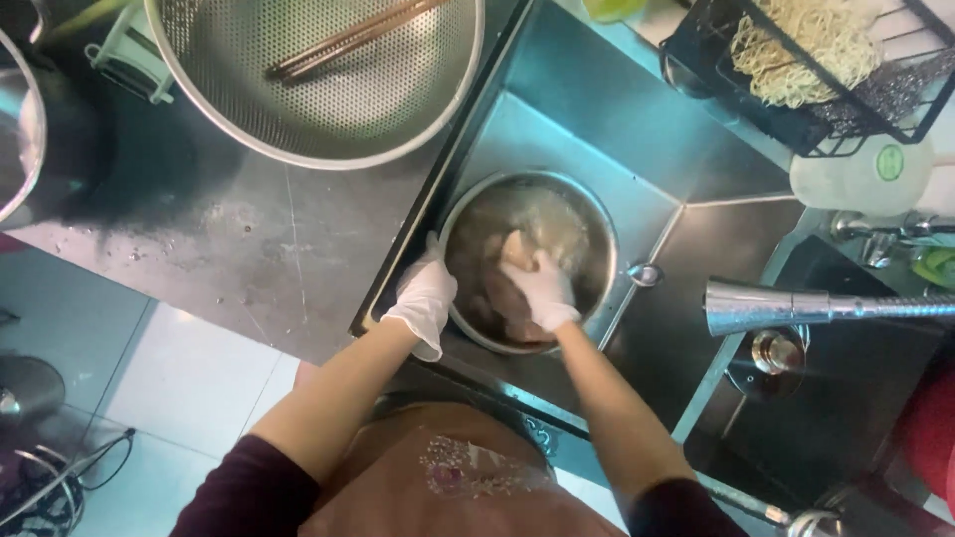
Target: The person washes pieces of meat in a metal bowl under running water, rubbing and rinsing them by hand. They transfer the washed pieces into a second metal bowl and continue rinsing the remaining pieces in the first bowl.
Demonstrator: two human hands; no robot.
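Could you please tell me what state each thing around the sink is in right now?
Metal bowl: in the sink, holding cloudy water and brownish food.
Left hand: gloved, resting on the bowl's rim.
Right hand: gloved, inside the bowl on the food.
Colander: on the counter, chopsticks lying inside.
Faucet: no water running.
Wire rack: holds noodles.
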